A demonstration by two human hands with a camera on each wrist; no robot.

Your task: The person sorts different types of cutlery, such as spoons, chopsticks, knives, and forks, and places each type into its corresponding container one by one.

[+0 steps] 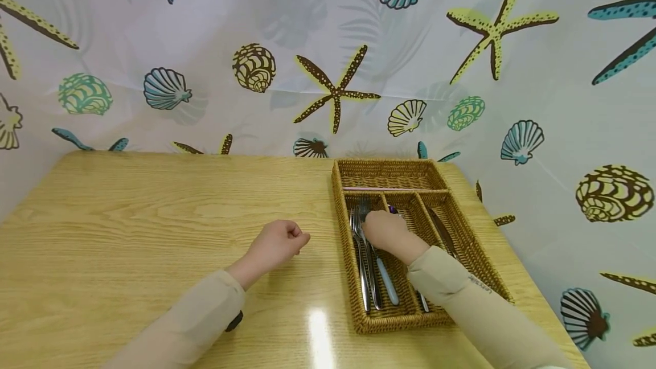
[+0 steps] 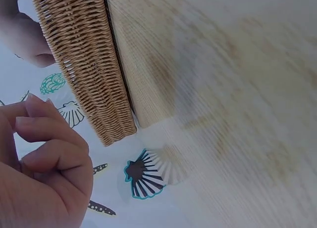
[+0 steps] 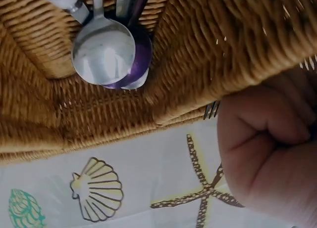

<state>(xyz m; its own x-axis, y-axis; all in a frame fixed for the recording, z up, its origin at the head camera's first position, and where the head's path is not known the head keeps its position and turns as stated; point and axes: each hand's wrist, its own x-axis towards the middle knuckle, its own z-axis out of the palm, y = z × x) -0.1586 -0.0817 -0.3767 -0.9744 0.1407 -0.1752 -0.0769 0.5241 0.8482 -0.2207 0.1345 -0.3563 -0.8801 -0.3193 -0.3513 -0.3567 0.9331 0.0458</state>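
Note:
A wicker cutlery tray (image 1: 340, 226) sits at the right of the wooden table (image 1: 128, 226). My right hand (image 1: 386, 232) is inside it, over the left and middle slots, fingers curled around a fork whose light blue handle (image 1: 388, 283) sticks out toward me. Beside that fist (image 3: 267, 154), the fork tines (image 3: 212, 109) show past a wicker divider (image 3: 213, 45). Other forks (image 1: 361, 266) lie in the left slot. My left hand (image 1: 279, 241) rests on the table left of the tray, loosely curled (image 2: 44, 173) and holding nothing.
A silver spoon (image 3: 104, 50) lies on a purple one (image 3: 141, 65) in the middle slot. A knife (image 1: 441, 232) lies in the right slot, and the far cross slot holds nothing I can see. A seashell-print curtain (image 1: 333, 90) closes off the back and right.

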